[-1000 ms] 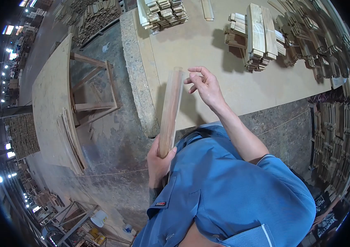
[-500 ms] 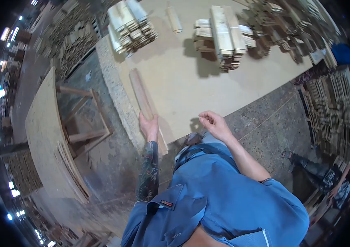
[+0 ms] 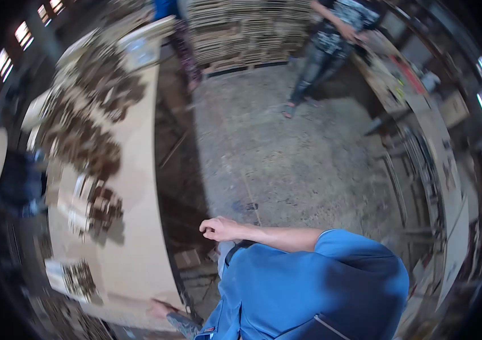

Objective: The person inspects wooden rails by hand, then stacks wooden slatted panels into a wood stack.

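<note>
My left hand [image 3: 160, 309] is at the near end of the plywood table [image 3: 139, 238], closed on a wooden board [image 3: 122, 299] that lies along the table edge. Motion smears the board and those fingers. My right hand [image 3: 218, 228] is in the air in front of my body, beside the table's long edge. Its fingers are curled in, and nothing shows in them. Nearest to the left hand is a small stack of wood strips [image 3: 74, 279]. A second stack [image 3: 91, 204] lies farther along the table.
Many loose wood pieces [image 3: 85, 136] cover the table's far part. A person in dark clothes [image 3: 326, 51] stands across the concrete floor [image 3: 252, 136], another in blue [image 3: 167, 11] at the table's far end. Stacked boards [image 3: 241, 34] stand behind. A workbench [image 3: 439, 147] runs along the right.
My view has swung to the right, so the table now lies on the left and the floor and people ahead show. My left hand stays at the board; my right hand remains curled.
</note>
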`<action>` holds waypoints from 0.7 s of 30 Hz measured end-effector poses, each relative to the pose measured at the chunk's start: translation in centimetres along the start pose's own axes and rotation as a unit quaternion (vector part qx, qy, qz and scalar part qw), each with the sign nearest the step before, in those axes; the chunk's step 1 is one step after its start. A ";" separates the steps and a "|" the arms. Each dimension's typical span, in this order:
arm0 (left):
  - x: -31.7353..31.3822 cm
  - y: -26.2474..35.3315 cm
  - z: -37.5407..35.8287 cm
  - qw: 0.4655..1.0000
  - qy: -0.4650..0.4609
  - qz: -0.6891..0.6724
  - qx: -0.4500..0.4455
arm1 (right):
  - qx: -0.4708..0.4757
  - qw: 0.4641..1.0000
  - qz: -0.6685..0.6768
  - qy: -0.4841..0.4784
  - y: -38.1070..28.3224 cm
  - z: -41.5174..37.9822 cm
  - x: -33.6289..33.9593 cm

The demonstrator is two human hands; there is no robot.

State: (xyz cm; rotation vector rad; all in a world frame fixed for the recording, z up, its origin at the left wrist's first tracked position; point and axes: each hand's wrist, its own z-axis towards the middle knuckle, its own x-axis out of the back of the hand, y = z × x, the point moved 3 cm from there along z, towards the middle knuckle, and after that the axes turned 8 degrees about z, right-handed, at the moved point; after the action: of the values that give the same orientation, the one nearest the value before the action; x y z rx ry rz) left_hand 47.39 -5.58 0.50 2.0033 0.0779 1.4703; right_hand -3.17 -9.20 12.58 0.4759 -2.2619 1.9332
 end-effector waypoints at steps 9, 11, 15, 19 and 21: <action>-3.5 14.1 -30.0 0.810 0.081 0.117 -0.569 | -0.223 0.938 0.042 0.262 23.7 -24.0 13.9; -7.2 14.6 -39.6 0.744 -0.089 0.069 -0.658 | -0.344 0.884 0.017 0.316 31.1 -32.3 15.0; -22.6 8.2 -48.2 0.502 -0.502 0.299 -0.638 | -0.562 0.781 -0.049 0.270 43.3 -50.3 10.0; -23.6 9.8 -59.5 0.245 -0.554 0.340 -0.719 | -0.382 0.705 0.087 0.592 43.6 -62.6 1.8; -22.4 11.7 -63.7 0.295 -0.533 0.332 -0.721 | -0.252 0.695 0.195 0.644 50.9 -68.5 -5.5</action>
State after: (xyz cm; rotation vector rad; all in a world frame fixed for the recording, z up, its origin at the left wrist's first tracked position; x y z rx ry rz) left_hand -20.29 5.24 -1.50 0.7363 -2.0030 -0.2762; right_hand -21.39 65.41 -25.10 -1.1546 -1.6666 0.9199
